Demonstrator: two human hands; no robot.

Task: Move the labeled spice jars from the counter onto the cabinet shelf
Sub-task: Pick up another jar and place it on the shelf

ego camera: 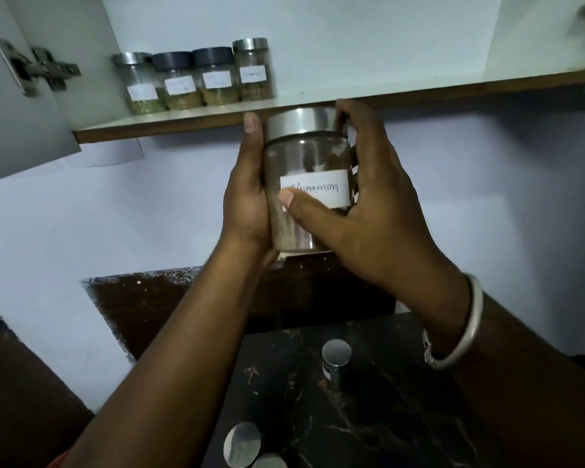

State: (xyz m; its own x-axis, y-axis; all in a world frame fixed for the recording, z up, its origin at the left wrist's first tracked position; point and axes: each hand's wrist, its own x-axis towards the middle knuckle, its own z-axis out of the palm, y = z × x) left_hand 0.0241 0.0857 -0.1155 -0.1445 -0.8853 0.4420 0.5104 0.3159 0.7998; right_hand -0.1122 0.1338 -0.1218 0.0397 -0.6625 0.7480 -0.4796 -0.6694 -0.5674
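Note:
A glass jar with a steel lid and a white label reading "Cinnamon" point(313, 170) is held upright in the air, just below the front edge of the cabinet shelf point(419, 86). My left hand point(247, 194) grips its left side, thumb up near the lid. My right hand point(368, 197) wraps its right side, thumb across the label. Several labeled spice jars point(196, 79) stand in a row at the shelf's left end. On the dark counter point(368, 417) below, a steel-lidded jar point(335, 361) stands, and two more lids point(242, 444) show at the bottom edge.
The open cabinet door with its hinge point(44, 67) hangs at the upper left. To the right of the jar row the shelf is bare white board. A metal bangle point(466, 329) circles my right wrist. A pale wall lies behind.

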